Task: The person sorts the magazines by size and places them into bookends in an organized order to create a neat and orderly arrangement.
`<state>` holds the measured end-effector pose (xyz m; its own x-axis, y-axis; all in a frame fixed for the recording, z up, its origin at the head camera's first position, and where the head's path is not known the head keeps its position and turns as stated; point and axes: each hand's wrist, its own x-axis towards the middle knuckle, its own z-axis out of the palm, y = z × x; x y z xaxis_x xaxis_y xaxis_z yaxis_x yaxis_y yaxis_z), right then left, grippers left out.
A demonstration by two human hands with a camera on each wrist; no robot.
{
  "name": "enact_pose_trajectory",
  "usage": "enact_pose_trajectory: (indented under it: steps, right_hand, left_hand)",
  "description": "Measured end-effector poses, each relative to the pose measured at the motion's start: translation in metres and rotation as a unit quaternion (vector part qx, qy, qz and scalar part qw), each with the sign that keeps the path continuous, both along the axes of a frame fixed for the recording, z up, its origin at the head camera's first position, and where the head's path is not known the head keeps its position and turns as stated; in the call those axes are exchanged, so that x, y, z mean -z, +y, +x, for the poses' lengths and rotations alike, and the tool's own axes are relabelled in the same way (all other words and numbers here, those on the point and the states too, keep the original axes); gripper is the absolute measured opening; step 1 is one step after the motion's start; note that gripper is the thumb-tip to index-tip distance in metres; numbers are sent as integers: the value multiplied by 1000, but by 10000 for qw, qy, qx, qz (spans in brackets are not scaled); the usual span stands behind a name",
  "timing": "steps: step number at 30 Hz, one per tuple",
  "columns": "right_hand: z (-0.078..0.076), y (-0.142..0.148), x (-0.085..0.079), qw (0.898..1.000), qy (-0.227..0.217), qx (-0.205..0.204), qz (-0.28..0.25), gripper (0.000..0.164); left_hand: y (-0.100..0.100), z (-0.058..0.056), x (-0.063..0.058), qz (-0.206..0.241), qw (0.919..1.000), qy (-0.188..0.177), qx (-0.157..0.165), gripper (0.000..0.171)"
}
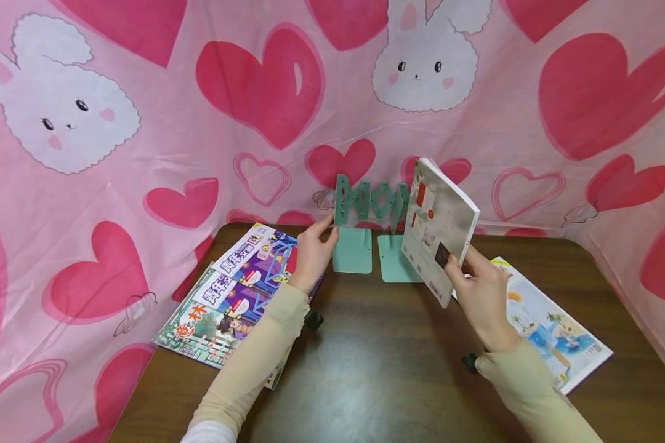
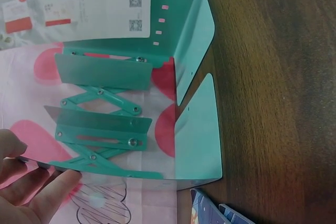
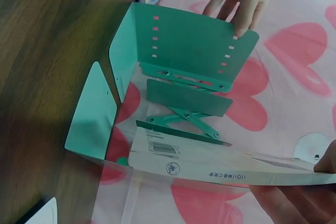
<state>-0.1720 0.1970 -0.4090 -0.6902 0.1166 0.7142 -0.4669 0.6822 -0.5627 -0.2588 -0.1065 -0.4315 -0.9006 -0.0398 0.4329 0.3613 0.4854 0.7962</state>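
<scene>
A green metal expandable bookend (image 1: 352, 251) stands at the back of the table, with a crisscross lattice between its upright end panels and flat base plates. My left hand (image 1: 314, 253) pinches the edge of its left end panel (image 3: 189, 45), thumb on one face and fingers on the other. In my right hand (image 1: 483, 301) is a magazine (image 1: 440, 227) with a pale grey back cover, gripped near its lower right edge and tilted. Its far lower corner reaches in beside the bookend's right panel; in the right wrist view its spine (image 3: 210, 169) runs along that side.
Several overlapping magazines (image 1: 199, 332) with colourful covers lie at the left of the dark wooden table (image 1: 360, 381). Another magazine (image 1: 565, 332) with a blue beach picture lies on the right, partly behind my right arm. A pink heart-and-rabbit cloth (image 1: 332, 86) hangs behind the table.
</scene>
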Motion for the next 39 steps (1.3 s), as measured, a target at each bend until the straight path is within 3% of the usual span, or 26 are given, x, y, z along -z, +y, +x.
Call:
enact_pose_trajectory:
  steps: [20, 39]
  right_hand:
    - [-40, -34, 22, 9992, -101, 183, -330, 25]
    - [-53, -46, 53, 9982, -209, 66, -555, 23]
  left_hand:
    - [1, -1, -1, -113, 9999, 27, -27, 45]
    - [0, -1, 5, -109, 9997, 188, -130, 44]
